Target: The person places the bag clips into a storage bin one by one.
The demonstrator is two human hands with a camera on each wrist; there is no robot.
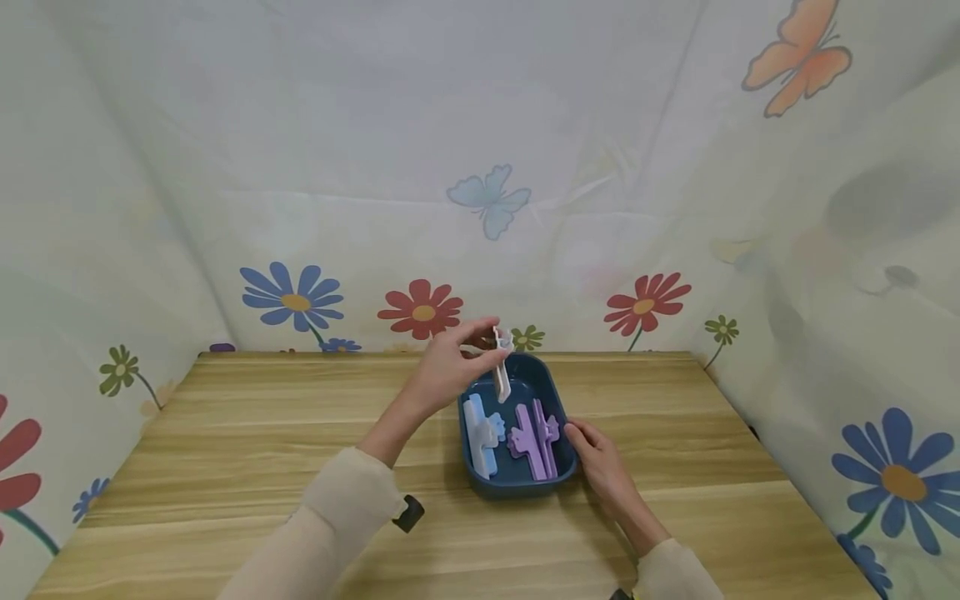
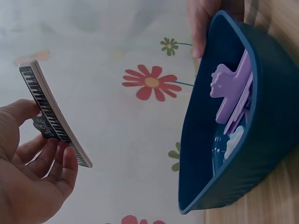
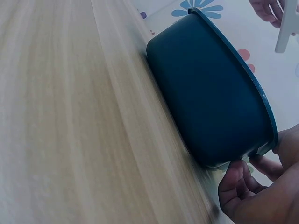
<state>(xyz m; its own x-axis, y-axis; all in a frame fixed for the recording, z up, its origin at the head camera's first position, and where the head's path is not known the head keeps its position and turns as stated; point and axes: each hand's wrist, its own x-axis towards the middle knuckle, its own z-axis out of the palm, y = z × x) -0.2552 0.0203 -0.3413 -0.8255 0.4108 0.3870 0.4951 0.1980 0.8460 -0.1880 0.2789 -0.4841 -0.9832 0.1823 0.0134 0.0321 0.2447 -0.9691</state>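
My left hand point(image 1: 442, 371) pinches a bag clip point(image 2: 52, 108) between thumb and fingers, above the far part of a dark blue plastic basin point(image 1: 517, 490). A black-and-white piano-key print covers one face of this clip, and its other side is white. Inside the basin, light blue bag clips point(image 1: 480, 437) lie at the left and purple bag clips point(image 1: 531, 442) at the right. At the basin's right side, my right hand point(image 1: 602, 467) grips the wall near the rim. Its fingers point(image 3: 233, 184) are bent by the basin's corner in the right wrist view.
The basin stands on a wood-grain table point(image 1: 300, 433). Behind and beside the table hangs a pale cloth point(image 1: 360, 208) printed with flowers and butterflies. A small purple thing point(image 1: 222, 347) shows at the table's far left corner.
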